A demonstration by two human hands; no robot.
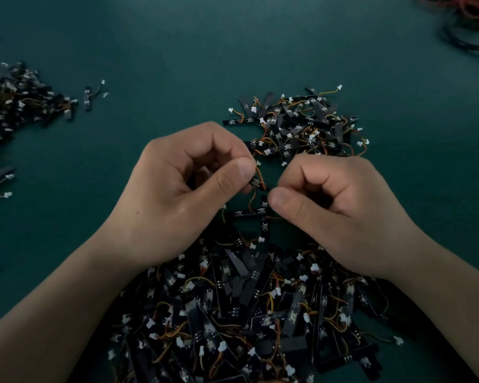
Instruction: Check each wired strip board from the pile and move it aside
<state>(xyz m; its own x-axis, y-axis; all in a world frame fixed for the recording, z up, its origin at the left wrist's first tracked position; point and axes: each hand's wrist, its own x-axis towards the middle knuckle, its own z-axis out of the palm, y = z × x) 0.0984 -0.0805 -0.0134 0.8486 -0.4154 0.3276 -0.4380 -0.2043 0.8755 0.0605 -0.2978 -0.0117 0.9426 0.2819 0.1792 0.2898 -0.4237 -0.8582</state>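
Both grips are narrow and both hold the same small thing. The left hand [177, 189] pinches one end of a black strip board [256, 181] between thumb and curled forefinger, and the right hand [338, 205] pinches the other end the same way, thumb tip forward and the remaining fingers folded into the palm. The strip board sits in the gap between the two thumbs, lifted off the tabletop [177, 51]. An orange wire [251, 200] loops off it and hangs down. How the far side of the board looks I cannot tell, as the fingers cover most of it.

Just under the hands, two boards [249, 212] lie crossed at the top edge of the big pile [246, 313], a dense jumble of black strips, white plugs and orange-yellow leads that spreads under both wrists and forearms toward the person.

Beyond the right hand, touching nothing the hands hold, is a second heap [302, 125] of the same parts, looser and flatter. Well apart, at the left edge, lies a third heap [17, 106], blurred, with a single board [88, 98] and its lead lying just beside it. In the far right corner a tangle of wires [465, 20], red and black, rests on the dark green surface.
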